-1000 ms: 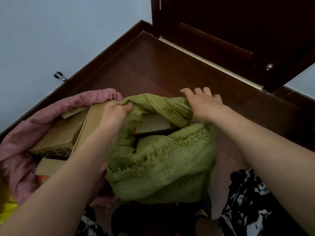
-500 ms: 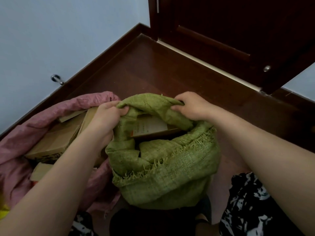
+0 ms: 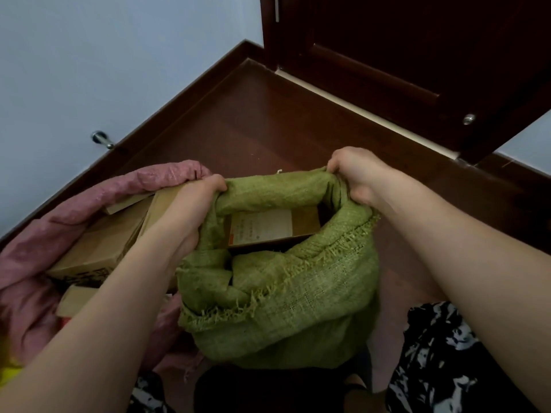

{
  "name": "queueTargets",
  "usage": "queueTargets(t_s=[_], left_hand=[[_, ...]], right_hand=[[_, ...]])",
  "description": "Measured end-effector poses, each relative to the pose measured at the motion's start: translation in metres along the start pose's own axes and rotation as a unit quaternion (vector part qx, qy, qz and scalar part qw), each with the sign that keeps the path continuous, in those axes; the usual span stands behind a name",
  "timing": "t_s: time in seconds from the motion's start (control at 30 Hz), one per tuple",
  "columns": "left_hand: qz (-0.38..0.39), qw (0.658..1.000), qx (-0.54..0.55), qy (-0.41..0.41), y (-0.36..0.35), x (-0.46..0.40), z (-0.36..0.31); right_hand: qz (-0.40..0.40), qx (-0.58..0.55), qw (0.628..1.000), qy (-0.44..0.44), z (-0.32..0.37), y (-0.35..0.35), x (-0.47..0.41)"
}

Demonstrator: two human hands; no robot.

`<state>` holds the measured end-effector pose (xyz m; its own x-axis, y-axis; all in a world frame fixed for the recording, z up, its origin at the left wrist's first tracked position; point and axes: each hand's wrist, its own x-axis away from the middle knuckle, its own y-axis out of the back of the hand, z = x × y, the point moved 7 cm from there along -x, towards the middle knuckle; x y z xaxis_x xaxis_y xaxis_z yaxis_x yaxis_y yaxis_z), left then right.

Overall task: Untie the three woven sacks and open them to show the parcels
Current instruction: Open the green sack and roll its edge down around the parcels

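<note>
A green woven sack (image 3: 298,299) stands on the floor in front of me, its mouth rolled down and spread wide. Inside it lies a brown parcel with a white label (image 3: 268,226). My left hand (image 3: 190,201) grips the sack's left rim. My right hand (image 3: 354,174) grips the far right rim. To the left a pink woven sack (image 3: 35,251) lies open, showing several cardboard parcels (image 3: 104,245). A yellow bit (image 3: 7,375) shows at the bottom left edge.
The floor is dark wood (image 3: 268,129). A dark wooden door (image 3: 417,55) stands behind the sacks, and a pale wall (image 3: 89,70) with a metal door stop (image 3: 103,140) runs along the left. My black-and-white patterned clothing (image 3: 447,362) fills the bottom right.
My right hand went from lying on the green sack's top to gripping its rim and pulling it right. The mouth has widened, and more of the labelled parcel shows.
</note>
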<state>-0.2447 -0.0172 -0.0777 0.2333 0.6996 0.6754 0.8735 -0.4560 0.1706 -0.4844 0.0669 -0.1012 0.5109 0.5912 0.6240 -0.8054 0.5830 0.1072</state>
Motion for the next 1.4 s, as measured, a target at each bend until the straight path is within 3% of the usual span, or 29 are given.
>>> queueTargets(t_s=[0.03,0.1,0.2,0.23,0.27,0.3,0.4,0.47,0.53,0.6,0.67,0.7,0.77,0.83,0.9,1.0,1.13,1.23,1.3,1.33,1.4], left_hand=[[-0.014,1.0,-0.016,-0.01,-0.001,0.001,-0.001],[-0.03,0.999,-0.03,-0.034,-0.004,0.002,-0.004],[-0.038,0.998,-0.012,-0.049,-0.006,0.002,-0.007],[-0.041,0.998,-0.01,-0.047,-0.005,0.0,-0.006],[-0.04,0.998,-0.012,-0.04,-0.005,-0.002,-0.005],[-0.036,0.999,-0.016,-0.034,-0.004,-0.004,-0.003],[-0.015,0.996,-0.025,-0.086,0.001,-0.009,-0.005],[0.009,0.975,-0.127,-0.181,0.002,-0.01,-0.011],[0.021,0.907,-0.306,-0.287,-0.006,-0.003,-0.012],[-0.029,0.838,-0.416,-0.353,-0.009,-0.001,-0.011],[-0.099,0.817,-0.453,-0.343,0.0,-0.005,-0.008],[-0.124,0.82,-0.466,-0.31,0.007,-0.01,-0.006],[-0.151,0.87,-0.424,-0.203,0.025,-0.018,0.003],[-0.114,0.949,-0.27,-0.115,0.032,-0.023,0.018],[-0.067,0.987,-0.12,-0.082,0.027,-0.025,0.026],[-0.06,0.994,-0.053,-0.074,0.024,-0.024,0.026],[0.006,0.995,-0.085,-0.058,0.012,-0.018,0.026],[-0.036,0.993,-0.077,-0.079,0.018,-0.015,0.024],[-0.088,0.992,-0.05,-0.075,0.028,-0.018,0.026],[-0.106,0.991,-0.034,-0.068,0.033,-0.02,0.028],[-0.139,0.989,0.0,-0.044,0.043,-0.022,0.033]], right_hand=[[-0.029,0.116,0.991,0.061,0.008,0.002,0.0],[-0.025,0.305,0.93,0.203,0.028,-0.01,0.014],[0.134,0.376,0.862,0.312,0.03,-0.046,0.037],[0.171,0.433,0.822,0.328,0.022,-0.058,0.04],[0.187,0.485,0.781,0.345,0.014,-0.066,0.039],[0.185,0.503,0.765,0.357,0.009,-0.07,0.038],[0.158,0.435,0.817,0.345,0.013,-0.063,0.028],[0.146,0.379,0.859,0.311,0.016,-0.055,0.019],[0.135,0.353,0.883,0.279,0.014,-0.052,0.011],[0.118,0.347,0.897,0.246,0.01,-0.052,0.004],[0.101,0.325,0.919,0.199,0.004,-0.048,-0.006],[0.094,0.3,0.933,0.175,0.001,-0.045,-0.011],[0.076,0.27,0.948,0.148,0.001,-0.038,-0.018],[0.054,0.305,0.937,0.165,0.005,-0.036,-0.018],[0.025,0.379,0.902,0.204,0.006,-0.036,-0.015],[-0.015,0.484,0.826,0.288,0.012,-0.043,-0.002],[0.048,0.472,0.782,0.403,0.022,-0.074,0.039],[0.077,0.523,0.727,0.437,0.017,-0.094,0.066],[0.181,0.524,0.74,0.381,0.004,-0.103,0.076],[0.258,0.516,0.755,0.31,-0.008,-0.105,0.08],[0.333,0.561,0.727,0.212,-0.031,-0.099,0.087]])
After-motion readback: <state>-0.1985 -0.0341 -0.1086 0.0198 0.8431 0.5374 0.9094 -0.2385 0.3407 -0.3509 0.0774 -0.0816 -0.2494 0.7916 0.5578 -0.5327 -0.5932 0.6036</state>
